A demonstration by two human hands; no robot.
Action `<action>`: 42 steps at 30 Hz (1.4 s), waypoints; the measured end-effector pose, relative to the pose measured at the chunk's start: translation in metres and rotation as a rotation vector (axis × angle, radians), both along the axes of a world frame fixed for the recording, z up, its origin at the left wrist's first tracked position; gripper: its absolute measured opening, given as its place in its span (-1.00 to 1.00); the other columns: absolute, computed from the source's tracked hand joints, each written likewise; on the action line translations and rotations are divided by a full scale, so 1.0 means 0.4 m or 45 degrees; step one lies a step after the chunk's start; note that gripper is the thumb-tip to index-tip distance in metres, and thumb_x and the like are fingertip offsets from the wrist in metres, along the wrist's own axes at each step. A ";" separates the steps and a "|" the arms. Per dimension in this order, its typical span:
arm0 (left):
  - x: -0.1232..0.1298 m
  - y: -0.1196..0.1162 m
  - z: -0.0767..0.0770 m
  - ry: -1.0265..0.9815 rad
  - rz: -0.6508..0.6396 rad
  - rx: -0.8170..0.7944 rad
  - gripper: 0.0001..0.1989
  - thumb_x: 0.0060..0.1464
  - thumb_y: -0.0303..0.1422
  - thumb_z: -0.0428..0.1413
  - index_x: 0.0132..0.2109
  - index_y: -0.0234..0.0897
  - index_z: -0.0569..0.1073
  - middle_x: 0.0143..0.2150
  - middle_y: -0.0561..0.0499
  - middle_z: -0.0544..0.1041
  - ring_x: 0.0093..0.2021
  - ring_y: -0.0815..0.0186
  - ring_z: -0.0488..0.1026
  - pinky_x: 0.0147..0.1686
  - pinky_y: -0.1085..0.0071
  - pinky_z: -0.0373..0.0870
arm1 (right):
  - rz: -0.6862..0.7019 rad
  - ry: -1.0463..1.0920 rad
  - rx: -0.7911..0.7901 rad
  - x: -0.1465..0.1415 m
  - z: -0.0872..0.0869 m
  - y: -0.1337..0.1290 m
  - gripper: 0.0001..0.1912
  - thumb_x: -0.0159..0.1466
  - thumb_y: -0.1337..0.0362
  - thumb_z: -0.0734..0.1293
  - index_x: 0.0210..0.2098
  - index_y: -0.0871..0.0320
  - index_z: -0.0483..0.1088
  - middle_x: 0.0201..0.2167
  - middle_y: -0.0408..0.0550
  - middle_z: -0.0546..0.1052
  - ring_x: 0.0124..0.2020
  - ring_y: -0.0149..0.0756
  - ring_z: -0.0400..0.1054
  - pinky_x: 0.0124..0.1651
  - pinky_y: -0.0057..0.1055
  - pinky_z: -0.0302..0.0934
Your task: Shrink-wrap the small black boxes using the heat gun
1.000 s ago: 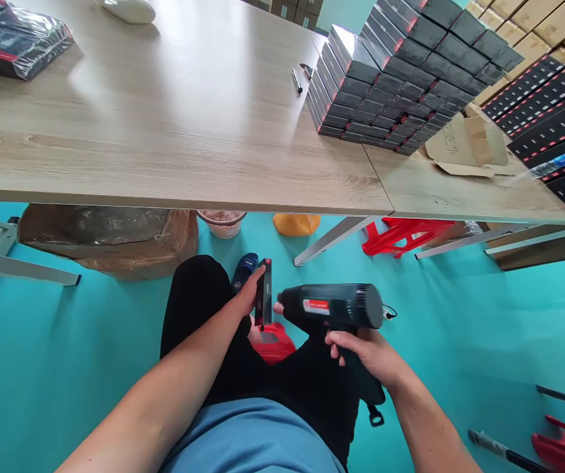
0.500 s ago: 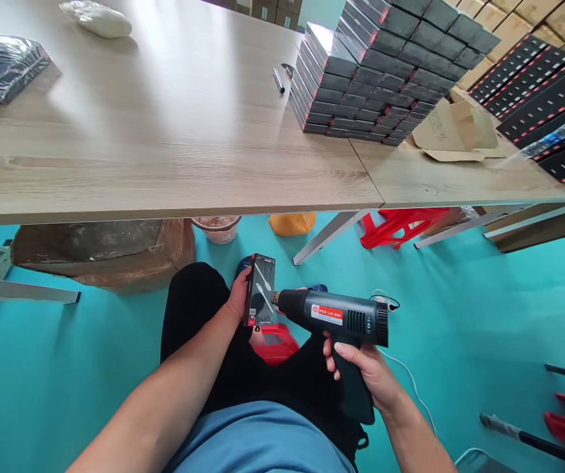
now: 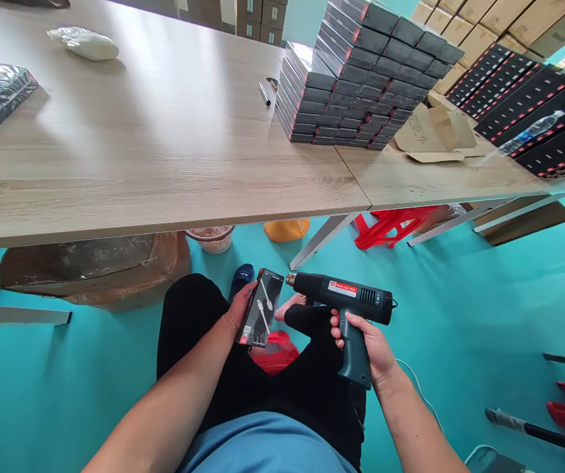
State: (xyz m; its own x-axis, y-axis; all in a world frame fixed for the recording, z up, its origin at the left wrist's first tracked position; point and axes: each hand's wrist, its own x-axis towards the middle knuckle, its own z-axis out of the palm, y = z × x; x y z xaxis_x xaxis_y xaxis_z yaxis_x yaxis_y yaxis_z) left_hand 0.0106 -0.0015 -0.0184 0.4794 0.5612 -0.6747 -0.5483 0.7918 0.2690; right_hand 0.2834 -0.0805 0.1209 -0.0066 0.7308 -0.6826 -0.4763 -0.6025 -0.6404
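Note:
My left hand [image 3: 241, 306] grips a slim black box [image 3: 261, 309] by its left edge, over my lap. White cables with plugs are printed on the box's face, and it leans to the right at the top. In my right hand [image 3: 361, 338] is a dark heat gun [image 3: 346, 295], held by its handle with the fingers wrapped round. Its metal nozzle points left and sits just beside the box's upper right edge, with a small gap between them. A white cord [image 3: 423, 394] runs on the floor behind my right forearm.
Across the front stands a wooden table [image 3: 164, 177] bearing stacked black boxes [image 3: 351, 98], a pen [image 3: 264, 94], a white plastic-wrapped bundle [image 3: 85, 45] and flattened cardboard [image 3: 435, 135]. Below it are a large carton [image 3: 100, 289], a bin [image 3: 213, 242] and a red stool [image 3: 391, 226].
The box has tilted to the right and no longer lies partly behind the nozzle. The heat gun has moved slightly up and right. My view has shifted a little.

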 end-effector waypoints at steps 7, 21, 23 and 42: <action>0.006 -0.006 0.006 0.051 -0.072 -0.025 -0.50 0.18 0.02 0.10 -0.14 -0.38 0.61 -0.43 -0.21 0.62 -0.49 0.09 0.56 -0.43 0.23 0.51 | 0.083 -0.086 0.032 -0.033 0.028 0.028 -0.70 0.10 0.14 0.51 -0.25 0.21 0.57 -0.39 -0.02 0.56 -0.46 -0.34 0.41 -0.48 -0.46 0.33; 0.000 0.006 0.013 -0.004 0.133 0.007 -0.52 0.17 -0.01 0.06 -0.09 -0.34 0.59 -0.39 -0.16 0.63 -0.34 0.03 0.61 -0.27 0.15 0.54 | 0.891 -0.558 0.278 -0.094 0.135 0.043 -0.77 0.17 0.09 0.46 -0.33 0.13 0.56 -0.53 -0.11 0.53 -0.44 -0.23 0.41 -0.39 -0.31 0.34; -0.003 0.010 0.007 -0.022 0.176 0.038 -0.51 0.16 -0.04 0.02 -0.04 -0.35 0.58 -0.35 -0.16 0.64 -0.30 0.00 0.62 -0.25 0.14 0.54 | 1.112 -0.532 0.179 -0.091 0.140 0.031 -0.79 0.10 0.13 0.51 -0.42 0.13 0.53 -0.58 -0.13 0.51 -0.50 -0.24 0.39 -0.43 -0.30 0.30; -0.002 0.002 0.012 -0.023 0.088 0.017 -0.64 0.14 -0.15 0.03 -0.23 -0.36 0.57 -0.47 -0.16 0.60 -0.50 0.10 0.55 -0.42 0.22 0.51 | 0.608 -0.558 0.303 -0.106 0.158 0.099 -0.74 0.14 0.09 0.47 -0.38 0.19 0.57 -0.44 -0.04 0.59 -0.42 -0.26 0.43 -0.40 -0.37 0.33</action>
